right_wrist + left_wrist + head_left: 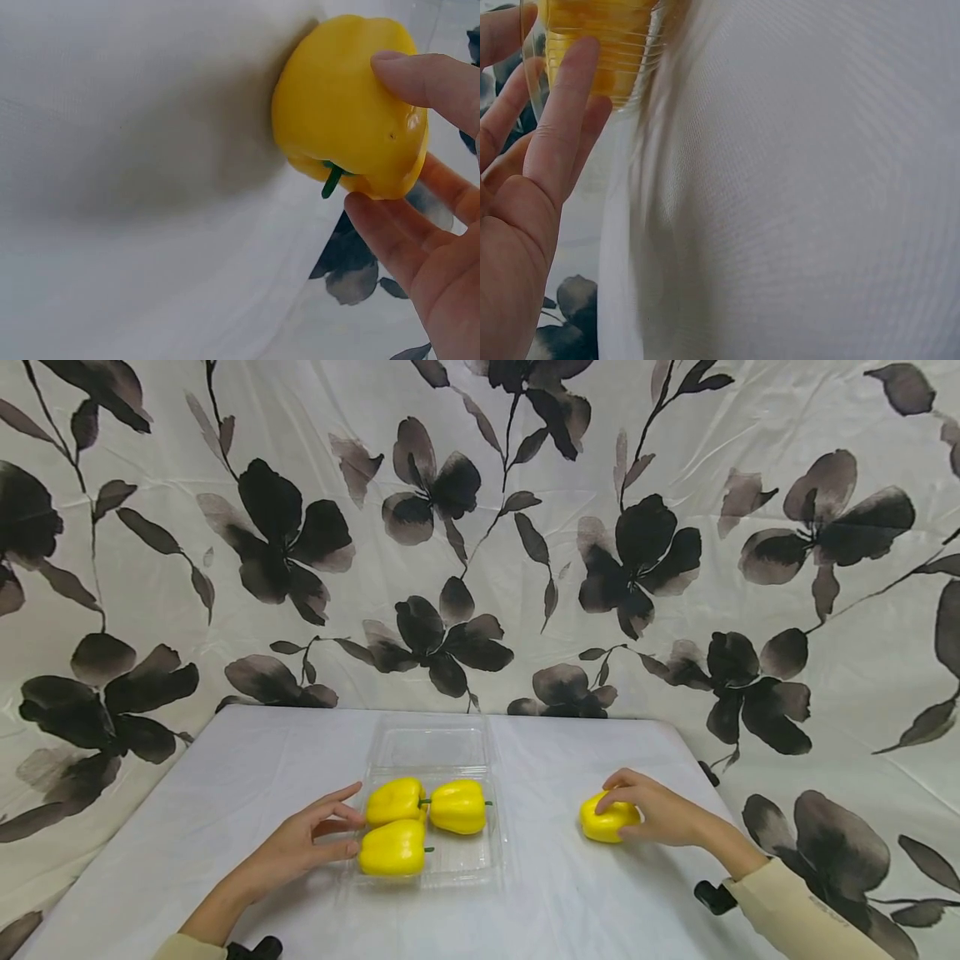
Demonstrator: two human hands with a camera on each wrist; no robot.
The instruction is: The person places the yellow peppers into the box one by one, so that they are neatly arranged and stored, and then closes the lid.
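Note:
On the right side of the table, my right hand point(663, 814) grips a yellow bell pepper point(602, 828) from above. The right wrist view shows the thumb on one side of this pepper point(337, 97) and fingers at the other, its green stem point(332, 182) between. My left hand point(300, 847) is at the left side of a clear plastic container point(468, 858), fingers extended and spread along its wall. Three yellow bell peppers sit inside: one at back left point(393, 802), one at back right point(457, 807) and one at front left point(392, 848).
The container's clear lid point(431, 747) lies folded open toward the back. A white cloth covers the table point(555, 902). Behind it hangs a white curtain point(525, 577) with dark flowers. Black wrist devices show at the left point(257, 948) and right point(715, 897) sleeves.

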